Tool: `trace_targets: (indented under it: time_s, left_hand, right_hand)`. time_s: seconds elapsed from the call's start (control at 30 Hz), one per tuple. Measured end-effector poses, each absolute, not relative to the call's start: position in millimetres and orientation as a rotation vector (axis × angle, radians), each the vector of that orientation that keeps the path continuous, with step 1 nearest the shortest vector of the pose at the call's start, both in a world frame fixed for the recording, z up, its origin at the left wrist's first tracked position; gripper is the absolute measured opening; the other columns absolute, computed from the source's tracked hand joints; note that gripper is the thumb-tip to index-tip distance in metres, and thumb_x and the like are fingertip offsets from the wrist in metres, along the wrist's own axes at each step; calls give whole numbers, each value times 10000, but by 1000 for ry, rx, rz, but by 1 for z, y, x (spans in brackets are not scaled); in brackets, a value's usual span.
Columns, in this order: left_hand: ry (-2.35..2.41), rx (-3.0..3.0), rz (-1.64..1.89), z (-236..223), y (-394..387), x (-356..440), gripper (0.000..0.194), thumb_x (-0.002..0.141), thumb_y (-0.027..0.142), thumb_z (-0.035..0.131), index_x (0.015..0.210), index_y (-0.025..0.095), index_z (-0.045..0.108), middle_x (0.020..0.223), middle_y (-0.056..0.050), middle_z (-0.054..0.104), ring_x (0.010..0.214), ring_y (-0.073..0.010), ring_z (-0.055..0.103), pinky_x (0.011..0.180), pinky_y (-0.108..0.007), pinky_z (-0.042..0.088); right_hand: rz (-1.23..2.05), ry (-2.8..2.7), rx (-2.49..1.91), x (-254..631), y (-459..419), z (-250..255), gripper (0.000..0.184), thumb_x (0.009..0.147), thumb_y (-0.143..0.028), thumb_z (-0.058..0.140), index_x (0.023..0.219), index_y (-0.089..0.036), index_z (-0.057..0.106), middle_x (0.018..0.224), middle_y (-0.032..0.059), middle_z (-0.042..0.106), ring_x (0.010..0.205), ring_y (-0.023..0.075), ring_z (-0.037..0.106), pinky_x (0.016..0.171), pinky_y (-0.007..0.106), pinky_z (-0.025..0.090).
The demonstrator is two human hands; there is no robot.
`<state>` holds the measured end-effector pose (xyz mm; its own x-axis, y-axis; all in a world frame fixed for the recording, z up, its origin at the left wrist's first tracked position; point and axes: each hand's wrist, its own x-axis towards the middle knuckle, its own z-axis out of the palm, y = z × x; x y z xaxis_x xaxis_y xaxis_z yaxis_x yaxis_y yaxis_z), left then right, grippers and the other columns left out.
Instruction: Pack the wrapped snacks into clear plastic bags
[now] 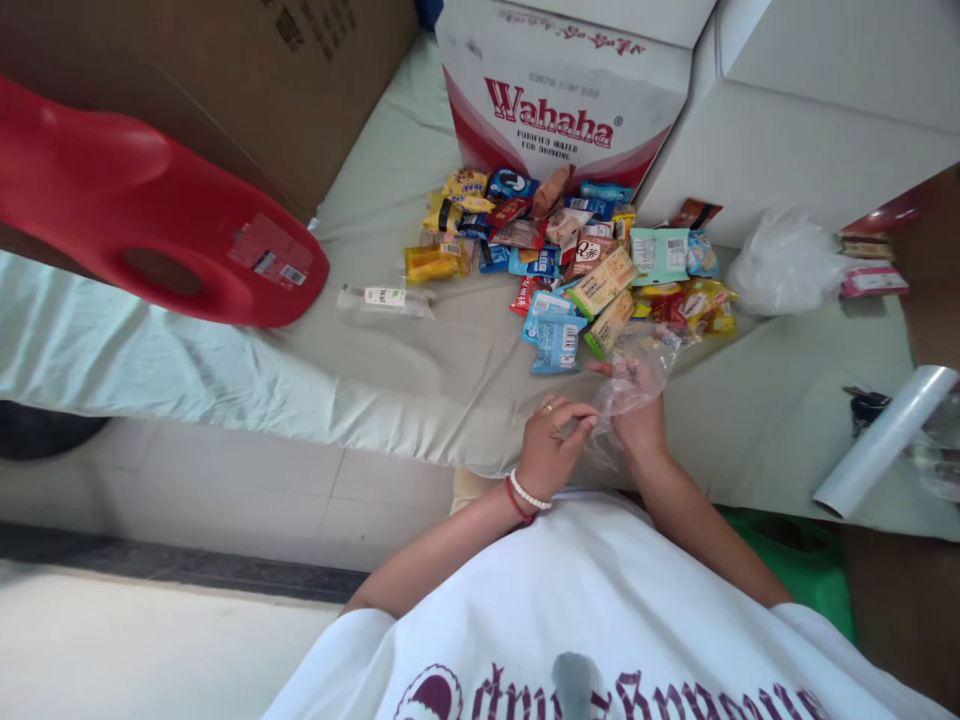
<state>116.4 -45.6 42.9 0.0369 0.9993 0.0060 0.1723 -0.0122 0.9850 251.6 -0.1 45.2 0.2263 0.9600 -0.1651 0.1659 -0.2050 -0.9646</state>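
Observation:
My left hand (551, 445), with a white bead bracelet and a red cord at its wrist, pinches the edge of a thin clear plastic bag (649, 375) between thumb and fingers. Crumpled film of the same bag covers much of my right hand (637, 410), which holds it from the other side; one fingertip sticks out to the left. Just beyond both hands lie light blue snack packets (556, 340) and yellow-green biscuit packs (604, 281). Behind them spreads a pile of small wrapped snacks (517, 232) in many colours.
A white carton (562, 100) stands behind the snacks, and a red plastic jug (247, 250) lies at left. One clear-wrapped item (384, 298) rests apart from the pile. At right are a white plastic bag (787, 262), a pink packet (874, 281) and a film roll (885, 440).

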Motion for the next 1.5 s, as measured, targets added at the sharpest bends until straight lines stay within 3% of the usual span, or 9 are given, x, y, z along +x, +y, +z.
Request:
trace_targets:
  time_s: [0.23, 0.43, 0.63, 0.87, 1.1, 1.2, 1.3, 1.4, 1.5]
  left_hand:
    - [1056, 627, 1066, 33, -40, 121, 343, 789, 501, 762, 871, 168, 766, 789, -22, 726, 738, -133, 597, 730, -267, 454]
    - [1076, 596, 1071, 35, -36, 125, 369, 766, 517, 776, 856, 161, 738, 818, -26, 731, 761, -138, 623, 786, -281, 479]
    - [1111, 894, 1058, 47, -46, 137, 322, 910, 490, 632, 888, 173, 683, 835, -25, 702, 799, -147, 617, 797, -286, 494]
    - [1165, 366, 1172, 47, -31, 99, 251, 868, 436, 626, 877, 214, 511, 853, -9, 652, 706, -127, 632, 668, -271, 520]
    - [1404, 356, 1193, 31, -14, 25, 182, 854, 360, 584, 879, 219, 471, 648, 85, 450, 410, -48, 286, 399, -183, 217]
    - [1802, 781, 1171, 30, -31, 16, 179, 836, 342, 591, 936, 209, 526, 785, 7, 570, 569, -106, 498, 518, -229, 422]
    - [1946, 1513, 1207, 45, -51, 18, 177, 803, 264, 616, 975, 223, 621, 1057, -102, 641, 1024, -245, 621, 877, -415, 537]
    - [1330, 2140, 960, 69, -56, 35, 200, 838, 268, 591, 1005, 283, 699, 1131, -106, 692, 1206, -294, 595, 1035, -495, 482]
    - [946, 2279, 512, 82, -37, 60, 317, 918, 258, 520, 1178, 309, 694, 1331, -105, 666, 1102, -248, 655, 927, -395, 541]
  right_hand:
    - [1439, -903, -1659, 290, 7, 41, 357, 730, -531, 682, 883, -221, 594, 803, 29, 681, 566, 132, 506, 516, 264, 397]
    - [379, -1141, -1853, 331, -36, 88, 346, 834, -504, 670, 1014, -215, 603, 939, 48, 629, 811, 170, 584, 692, 291, 478]
    - [1330, -1291, -1662, 290, -67, 93, 383, 913, -605, 601, 897, -223, 615, 759, 23, 620, 646, 161, 566, 555, 271, 466]
    - [1479, -1003, -1465, 277, -41, 63, 345, 812, -514, 760, 838, -212, 594, 723, -26, 608, 617, 115, 555, 600, 244, 494]
    - [1588, -693, -1575, 316, -44, 59, 470, 634, -506, 879, 800, -201, 562, 706, -32, 610, 504, 67, 466, 424, 179, 364]
    - [1543, -743, -1653, 327, -51, 49, 470, 656, -538, 859, 796, -204, 558, 665, -45, 568, 490, 77, 465, 395, 184, 351]
    - [1463, -881, -1698, 331, -58, 43, 439, 719, -567, 808, 801, -209, 567, 663, -40, 559, 521, 101, 505, 413, 207, 407]
    - [1432, -990, -1705, 332, -60, 42, 416, 750, -573, 778, 810, -214, 576, 676, -36, 562, 533, 111, 523, 426, 224, 441]
    - [1433, -1096, -1711, 334, -61, 46, 391, 756, -564, 767, 821, -222, 590, 674, -38, 560, 530, 120, 522, 431, 239, 450]
